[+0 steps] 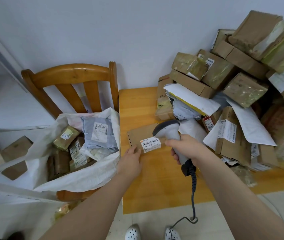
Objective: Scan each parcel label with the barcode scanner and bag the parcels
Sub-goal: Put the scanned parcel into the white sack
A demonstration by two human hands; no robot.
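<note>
Parcel [142, 134] of flat brown cardboard is seen from the head camera lying on the yellow table [155, 179], its long axis running left to right across the near table edge, with a white label [150, 143] stuck at its near side. The left hand [132, 157] is laid flat and open against the parcel's near-left corner, fingertips touching the cardboard just beside the label, nothing gripped. The right hand [188, 149] is wrapped closed around the handle of a grey barcode scanner [169, 134], whose head is tipped down and left over the parcel, just above and right of the label; a coiled cable [193, 184] trails to the floor. The label is thus placed between the two hands, the scanner head the nearer. A white sack [78, 177] is propped open on a wooden chair [68, 78] to the left, several parcels already inside, so the left hand is judged the nearer for bagging. More parcels are heaped in a pile [233, 87] at the right, well apart from the sack
</note>
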